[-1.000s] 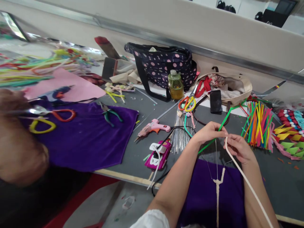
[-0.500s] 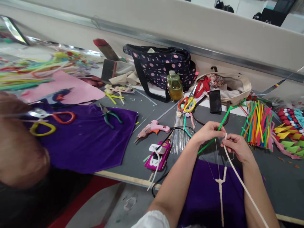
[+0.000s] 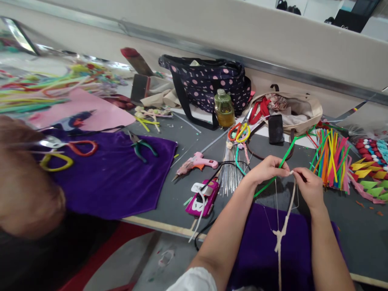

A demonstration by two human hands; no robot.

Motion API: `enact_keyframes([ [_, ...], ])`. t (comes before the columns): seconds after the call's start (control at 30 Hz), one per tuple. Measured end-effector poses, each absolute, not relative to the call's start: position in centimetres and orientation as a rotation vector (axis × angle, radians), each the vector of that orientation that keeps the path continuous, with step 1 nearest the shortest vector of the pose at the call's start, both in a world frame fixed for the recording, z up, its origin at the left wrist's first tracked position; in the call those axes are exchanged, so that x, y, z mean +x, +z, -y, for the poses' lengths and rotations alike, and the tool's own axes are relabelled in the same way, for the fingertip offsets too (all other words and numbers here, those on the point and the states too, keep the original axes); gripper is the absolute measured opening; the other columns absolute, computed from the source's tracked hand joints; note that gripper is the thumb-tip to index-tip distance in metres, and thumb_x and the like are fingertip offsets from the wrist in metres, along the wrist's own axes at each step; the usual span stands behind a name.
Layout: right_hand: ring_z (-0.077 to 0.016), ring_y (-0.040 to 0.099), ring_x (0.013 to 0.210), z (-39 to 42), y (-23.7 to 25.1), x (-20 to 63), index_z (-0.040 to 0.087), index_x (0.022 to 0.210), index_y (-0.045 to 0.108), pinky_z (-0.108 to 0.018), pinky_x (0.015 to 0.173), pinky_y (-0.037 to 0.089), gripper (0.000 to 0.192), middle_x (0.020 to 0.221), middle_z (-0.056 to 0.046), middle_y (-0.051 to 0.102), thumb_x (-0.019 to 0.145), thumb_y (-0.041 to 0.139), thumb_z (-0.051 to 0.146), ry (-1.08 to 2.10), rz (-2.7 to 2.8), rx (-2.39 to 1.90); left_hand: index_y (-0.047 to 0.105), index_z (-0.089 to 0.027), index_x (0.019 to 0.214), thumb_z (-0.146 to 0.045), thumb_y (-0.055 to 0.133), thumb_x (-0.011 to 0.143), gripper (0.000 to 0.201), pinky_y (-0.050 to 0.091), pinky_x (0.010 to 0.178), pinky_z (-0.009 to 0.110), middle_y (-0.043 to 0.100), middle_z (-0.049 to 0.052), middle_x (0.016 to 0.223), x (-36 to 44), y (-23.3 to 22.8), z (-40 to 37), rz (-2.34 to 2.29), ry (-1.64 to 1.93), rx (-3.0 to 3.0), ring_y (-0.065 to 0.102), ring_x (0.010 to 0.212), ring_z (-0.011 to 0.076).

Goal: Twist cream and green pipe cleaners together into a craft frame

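Item: cream cord (image 3: pixel 285 226), fuzzy, knotted partway down. Long axis runs near-upright in view, from its top end down over the purple cloth (image 3: pixel 257 246) toward the body. Left hand (image 3: pixel 266 169) and right hand (image 3: pixel 309 186) meet at the top end, fingers of both pinched shut on it above the cloth; neither nearer. Green stick (image 3: pixel 286 155) passes behind the left hand.

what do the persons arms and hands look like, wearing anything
Both forearms are bare, with no gloves, watch or rings visible on the left hand or the right hand. A white sleeve shows on the left upper arm at the bottom edge. The fingers are uncovered.
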State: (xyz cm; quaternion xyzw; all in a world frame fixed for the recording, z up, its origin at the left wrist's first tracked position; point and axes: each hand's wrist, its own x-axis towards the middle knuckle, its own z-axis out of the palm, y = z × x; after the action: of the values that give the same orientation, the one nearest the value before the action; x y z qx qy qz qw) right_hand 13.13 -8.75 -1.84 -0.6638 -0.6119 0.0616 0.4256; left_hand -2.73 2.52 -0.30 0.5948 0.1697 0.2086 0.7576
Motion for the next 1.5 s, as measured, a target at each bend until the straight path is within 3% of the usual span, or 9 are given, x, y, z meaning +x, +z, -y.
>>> enact_keyframes([
  [0.23, -0.019, 0.068, 0.086, 9.0, -1.8, 13.6, 0.022, 0.097, 0.069, -0.032, 0.083, 0.052, 0.016, 0.091, -0.006, 0.072, 0.089, 0.055, 0.02, -0.348, 1.676, -1.545, 0.068, -0.009, 0.072, -0.027, 0.075, 0.063, 0.022, 0.037, 0.063, 0.022, 0.06, 0.001, 0.064, -2.5, -0.1, -2.1, -0.345, 0.405, 1.306, 0.049, 0.061, 0.0088],
  [0.43, -0.018, 0.067, 0.077, 8.8, -1.7, 13.2, 0.02, 0.093, 0.071, -0.029, 0.073, 0.053, 0.013, 0.085, -0.007, 0.069, 0.086, 0.061, 0.022, -0.529, 1.51, -1.634, 0.068, -0.009, 0.073, -0.025, 0.072, 0.064, 0.019, 0.036, 0.063, 0.021, 0.059, 0.0, 0.063, -2.3, -0.2, -1.9, -0.341, 0.406, 1.312, 0.049, 0.061, 0.0079],
  [0.63, -0.0188, 0.069, 0.076, 8.7, -1.4, 11.7, 0.019, 0.098, 0.07, -0.033, 0.07, 0.056, 0.018, 0.09, -0.007, 0.072, 0.088, 0.058, 0.027, -0.18, 1.231, -1.526, 0.068, -0.009, 0.071, -0.022, 0.069, 0.063, 0.015, 0.037, 0.063, 0.022, 0.06, 0.0, 0.062, -2.0, -0.4, -1.9, -0.375, 0.415, 1.335, 0.05, 0.059, 0.0085],
  [0.73, -0.0211, 0.071, 0.078, 8.6, -0.6, 10.6, 0.017, 0.096, 0.069, -0.032, 0.061, 0.057, 0.021, 0.092, -0.009, 0.072, 0.084, 0.062, 0.033, 0.1, 1.009, -1.421, 0.068, -0.01, 0.07, -0.02, 0.066, 0.063, 0.013, 0.037, 0.062, 0.022, 0.06, 0.0, 0.061, -1.8, -0.5, -1.9, -0.393, 0.41, 1.355, 0.05, 0.059, 0.009],
  [0.83, -0.0155, 0.066, 0.057, 8.9, -0.3, 10.5, 0.016, 0.08, 0.066, -0.025, 0.048, 0.051, 0.022, 0.07, -0.003, 0.069, 0.077, 0.07, 0.038, 0.227, 0.81, -1.404, 0.068, -0.01, 0.071, -0.021, 0.064, 0.064, 0.013, 0.038, 0.063, 0.023, 0.06, 0.0, 0.062, -1.8, -0.5, -1.9, -0.383, 0.43, 1.39, 0.05, 0.061, 0.0096],
  [0.93, -0.0087, 0.05, 0.037, 9.2, -0.4, 11.5, 0.016, 0.062, 0.061, -0.02, 0.037, 0.037, 0.034, 0.049, 0.002, 0.058, 0.079, 0.066, 0.045, 0.345, 0.75, -1.435, 0.068, -0.01, 0.072, -0.021, 0.065, 0.065, 0.014, 0.037, 0.064, 0.023, 0.062, 0.0, 0.066, -1.9, -0.5, -1.9, -0.414, 0.49, 1.428, 0.05, 0.063, 0.0095],
  [1.13, -0.0091, 0.043, 0.038, 8.9, -0.9, 12.9, 0.015, 0.071, 0.07, -0.021, 0.037, 0.027, 0.044, 0.043, 0.002, 0.053, 0.079, 0.061, 0.056, 0.876, 0.871, -1.583, 0.068, -0.01, 0.074, -0.026, 0.067, 0.068, 0.017, 0.038, 0.066, 0.022, 0.062, 0.001, 0.067, -2.0, -0.2, -1.9, -0.4, 0.523, 1.419, 0.051, 0.065, 0.0099],
  [1.27, -0.007, 0.035, 0.041, 8.4, -0.8, 12.6, 0.016, 0.089, 0.072, -0.02, 0.037, 0.016, 0.039, 0.049, 0.004, 0.05, 0.073, 0.069, 0.051, 0.867, 0.756, -1.475, 0.068, -0.009, 0.073, -0.027, 0.068, 0.067, 0.018, 0.037, 0.066, 0.022, 0.061, 0.0, 0.066, -1.9, 0.0, -1.7, -0.377, 0.52, 1.402, 0.05, 0.063, 0.0093],
  [1.5, -0.0071, 0.037, 0.045, 8.2, -0.3, 11.7, 0.017, 0.068, 0.067, -0.021, 0.039, 0.024, 0.02, 0.055, 0.004, 0.052, 0.068, 0.076, 0.035, 0.514, 0.777, -1.374, 0.067, -0.01, 0.07, -0.021, 0.063, 0.066, 0.013, 0.037, 0.066, 0.023, 0.058, -0.002, 0.062, -1.6, 0.1, -1.3, -0.369, 0.467, 1.432, 0.048, 0.062, 0.0089],
])
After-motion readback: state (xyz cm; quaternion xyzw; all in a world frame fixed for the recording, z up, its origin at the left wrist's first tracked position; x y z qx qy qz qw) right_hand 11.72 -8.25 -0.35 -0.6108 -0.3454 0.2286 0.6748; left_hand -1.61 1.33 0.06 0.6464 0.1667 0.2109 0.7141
